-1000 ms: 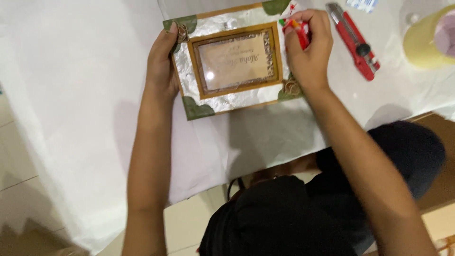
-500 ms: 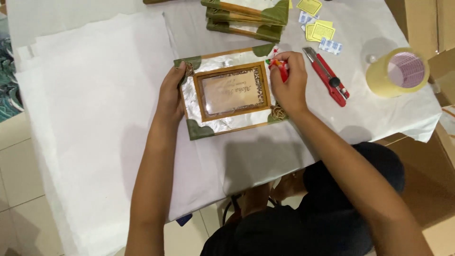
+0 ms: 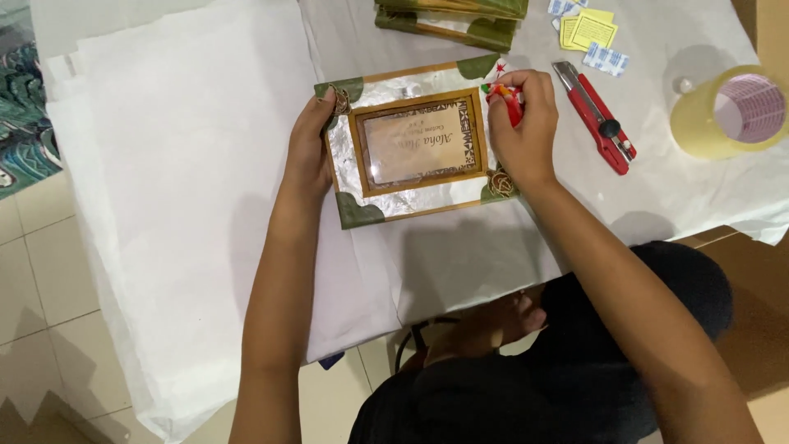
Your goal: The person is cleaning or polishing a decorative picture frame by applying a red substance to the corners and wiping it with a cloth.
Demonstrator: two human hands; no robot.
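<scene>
A large sheet of white paper (image 3: 181,164) covers the table and hangs over its near edge. At its centre lies a rectangular picture frame (image 3: 415,144), silver-faced with a wooden inner border, green corner pieces and small round ornaments, its printed card turned upside down to the viewer. The left hand (image 3: 311,144) grips the frame's left edge, fingers curled over it. The right hand (image 3: 526,131) rests at the frame's right edge, closed on a small red object (image 3: 511,100) largely hidden by the fingers. A stack of similar frames (image 3: 452,18) is cut off at the top. Right of the frame lie a red utility knife (image 3: 596,115), a roll of clear tape (image 3: 727,111), yellow notes (image 3: 588,29) and small blue-white packets (image 3: 606,59).
</scene>
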